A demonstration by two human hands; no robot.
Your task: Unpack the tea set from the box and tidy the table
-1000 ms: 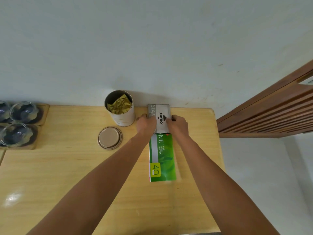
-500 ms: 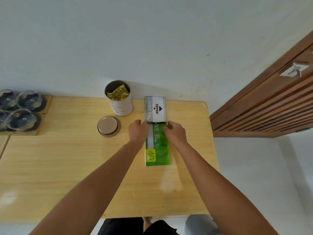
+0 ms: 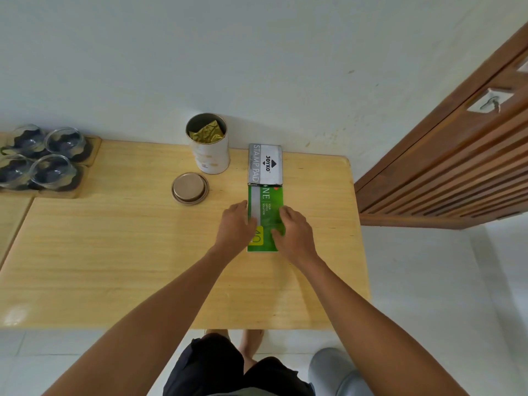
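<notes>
A flat green box (image 3: 268,208) lies on the wooden table (image 3: 114,252), with a grey stamp pad tin (image 3: 265,164) touching its far end by the wall. My left hand (image 3: 235,225) presses against the green box's left side and my right hand (image 3: 294,230) rests on its right side, fingers spread over the top. An open white tea canister (image 3: 210,147) with a gold foil pouch inside stands left of the tin. Its round lid (image 3: 189,188) lies flat in front of it.
Several glass cups (image 3: 54,172) on wooden coasters sit at the table's far left, next to a seam in the tabletop. A slatted wooden door (image 3: 445,172) stands right of the table. A grey slipper (image 3: 334,370) lies on the white floor below.
Both hands have slid back from the stamp pad tin to the sides of the green box. The tin now lies alone at the wall.
</notes>
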